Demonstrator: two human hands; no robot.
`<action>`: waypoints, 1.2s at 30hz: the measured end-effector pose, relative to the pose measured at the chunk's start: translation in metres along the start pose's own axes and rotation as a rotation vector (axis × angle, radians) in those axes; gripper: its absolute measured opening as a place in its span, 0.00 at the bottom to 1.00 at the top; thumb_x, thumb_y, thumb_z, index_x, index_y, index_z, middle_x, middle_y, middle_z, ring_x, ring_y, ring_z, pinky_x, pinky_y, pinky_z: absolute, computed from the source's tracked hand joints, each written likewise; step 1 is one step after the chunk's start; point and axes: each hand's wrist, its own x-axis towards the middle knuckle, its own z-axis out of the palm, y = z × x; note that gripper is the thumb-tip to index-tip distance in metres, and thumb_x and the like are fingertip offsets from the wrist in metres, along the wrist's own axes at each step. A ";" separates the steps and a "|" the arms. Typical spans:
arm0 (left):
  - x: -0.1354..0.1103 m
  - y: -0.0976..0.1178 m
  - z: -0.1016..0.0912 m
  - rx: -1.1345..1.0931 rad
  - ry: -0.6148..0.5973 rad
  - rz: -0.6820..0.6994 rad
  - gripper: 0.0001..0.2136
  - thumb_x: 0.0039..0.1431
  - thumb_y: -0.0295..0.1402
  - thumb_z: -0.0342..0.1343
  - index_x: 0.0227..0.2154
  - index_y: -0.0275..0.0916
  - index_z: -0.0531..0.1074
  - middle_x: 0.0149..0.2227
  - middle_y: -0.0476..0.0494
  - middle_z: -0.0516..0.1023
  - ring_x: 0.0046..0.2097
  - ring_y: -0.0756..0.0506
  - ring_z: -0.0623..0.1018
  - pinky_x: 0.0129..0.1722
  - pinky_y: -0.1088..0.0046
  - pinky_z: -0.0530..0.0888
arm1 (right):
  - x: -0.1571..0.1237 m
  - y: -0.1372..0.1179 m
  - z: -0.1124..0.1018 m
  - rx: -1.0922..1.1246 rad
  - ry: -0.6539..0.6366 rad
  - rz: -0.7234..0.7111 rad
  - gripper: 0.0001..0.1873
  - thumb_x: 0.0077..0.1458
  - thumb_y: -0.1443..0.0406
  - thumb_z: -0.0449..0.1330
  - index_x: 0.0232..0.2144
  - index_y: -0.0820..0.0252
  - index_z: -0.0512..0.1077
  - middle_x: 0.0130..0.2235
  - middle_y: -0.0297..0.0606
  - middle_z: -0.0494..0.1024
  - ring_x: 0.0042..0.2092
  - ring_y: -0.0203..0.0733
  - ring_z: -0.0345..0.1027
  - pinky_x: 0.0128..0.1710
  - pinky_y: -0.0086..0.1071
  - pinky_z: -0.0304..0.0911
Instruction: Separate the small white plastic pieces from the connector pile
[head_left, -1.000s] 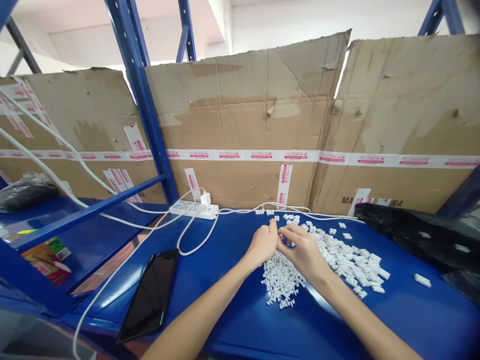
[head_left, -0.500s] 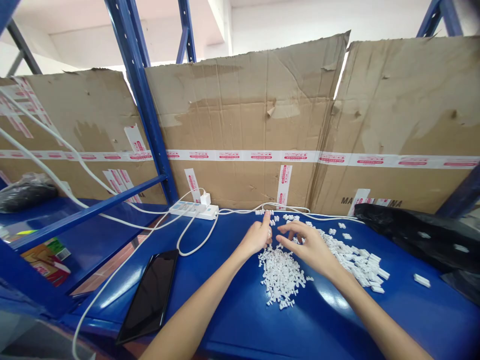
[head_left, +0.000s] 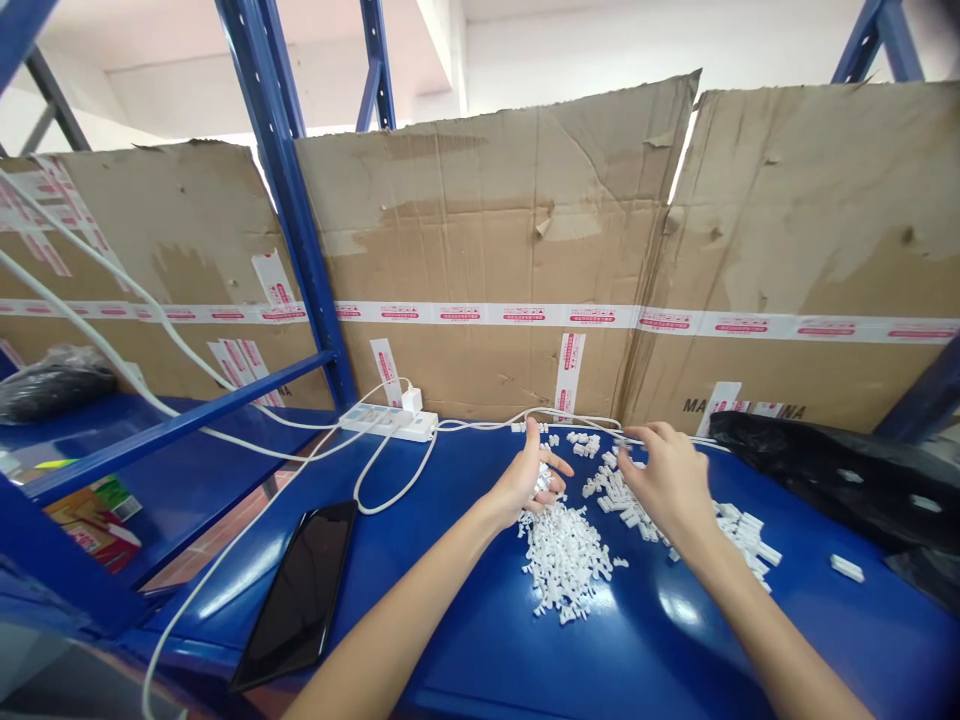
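My left hand [head_left: 531,474] is cupped palm-up with its thumb raised, holding a few small white plastic pieces [head_left: 543,478] in the palm. Just below it on the blue surface lies a heap of tiny white plastic parts [head_left: 566,560]. My right hand [head_left: 669,475] hovers over a spread of larger white plastic blocks [head_left: 626,500]. Its fingers are bent and slightly blurred, with the thumb side apart, and I see nothing between them. The right hand and wrist cover part of these blocks. A small group of white blocks [head_left: 583,443] lies between the hands, towards the back.
A black phone or tablet [head_left: 300,590] lies at left on the blue shelf [head_left: 457,640]. Behind it are a white power strip [head_left: 390,420] and cables. A black plastic bag [head_left: 795,465] and a single white block [head_left: 847,569] are at right. Cardboard [head_left: 480,240] walls the back.
My right hand has moved right, away from the left hand, to above the larger blocks. The left hand has turned its palm up, its fingers less curled, showing white pieces in it.
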 end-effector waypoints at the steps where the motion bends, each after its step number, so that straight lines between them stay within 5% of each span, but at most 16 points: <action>1: 0.000 0.000 -0.001 -0.026 -0.015 0.005 0.43 0.47 0.72 0.27 0.33 0.35 0.68 0.21 0.52 0.61 0.17 0.57 0.54 0.17 0.80 0.43 | 0.001 0.002 -0.001 -0.045 0.022 0.015 0.13 0.55 0.60 0.58 0.39 0.62 0.75 0.42 0.49 0.75 0.43 0.56 0.68 0.43 0.51 0.62; 3: 0.000 0.000 0.000 -0.050 -0.033 0.010 0.43 0.48 0.71 0.27 0.38 0.36 0.68 0.21 0.52 0.61 0.17 0.56 0.54 0.17 0.80 0.43 | 0.000 -0.002 -0.001 0.081 -0.044 -0.041 0.15 0.57 0.60 0.57 0.43 0.61 0.75 0.43 0.48 0.75 0.44 0.53 0.69 0.44 0.48 0.63; 5: 0.000 -0.001 0.001 -0.054 -0.050 0.015 0.43 0.48 0.71 0.26 0.40 0.37 0.67 0.20 0.53 0.61 0.17 0.56 0.54 0.17 0.80 0.42 | -0.004 -0.017 0.000 0.354 -0.241 -0.150 0.13 0.60 0.60 0.56 0.42 0.57 0.76 0.42 0.44 0.76 0.41 0.46 0.70 0.42 0.40 0.66; 9: -0.001 -0.002 0.002 0.002 -0.085 0.006 0.40 0.46 0.73 0.27 0.34 0.40 0.64 0.18 0.56 0.56 0.16 0.56 0.52 0.18 0.80 0.41 | -0.014 -0.044 0.007 0.587 -0.512 -0.212 0.09 0.60 0.63 0.57 0.40 0.54 0.77 0.43 0.41 0.76 0.43 0.43 0.71 0.39 0.35 0.67; 17: -0.002 -0.008 0.005 0.181 -0.140 -0.020 0.39 0.45 0.72 0.26 0.29 0.40 0.62 0.17 0.53 0.60 0.16 0.56 0.52 0.19 0.80 0.41 | -0.016 -0.036 0.012 0.639 -0.526 -0.158 0.04 0.57 0.64 0.61 0.33 0.57 0.74 0.34 0.35 0.76 0.30 0.37 0.67 0.32 0.33 0.64; 22: 0.000 -0.007 0.002 0.053 -0.123 -0.043 0.35 0.48 0.71 0.38 0.33 0.39 0.64 0.20 0.56 0.58 0.17 0.58 0.51 0.19 0.80 0.40 | -0.016 -0.034 0.012 0.575 -0.319 -0.122 0.06 0.58 0.63 0.60 0.36 0.57 0.76 0.35 0.38 0.74 0.32 0.40 0.67 0.35 0.36 0.64; 27: 0.001 -0.008 0.000 -0.112 -0.261 0.029 0.29 0.50 0.62 0.53 0.37 0.38 0.66 0.22 0.58 0.55 0.18 0.58 0.51 0.17 0.80 0.39 | -0.017 -0.035 0.014 0.559 -0.107 -0.048 0.07 0.58 0.62 0.60 0.38 0.57 0.75 0.36 0.39 0.74 0.34 0.41 0.66 0.36 0.36 0.64; 36: 0.001 -0.011 0.002 -0.151 -0.152 0.165 0.25 0.46 0.52 0.65 0.35 0.35 0.69 0.23 0.58 0.53 0.19 0.59 0.51 0.17 0.77 0.40 | -0.019 -0.037 0.013 0.567 -0.095 -0.071 0.09 0.59 0.61 0.59 0.41 0.56 0.76 0.36 0.40 0.77 0.37 0.43 0.69 0.38 0.38 0.66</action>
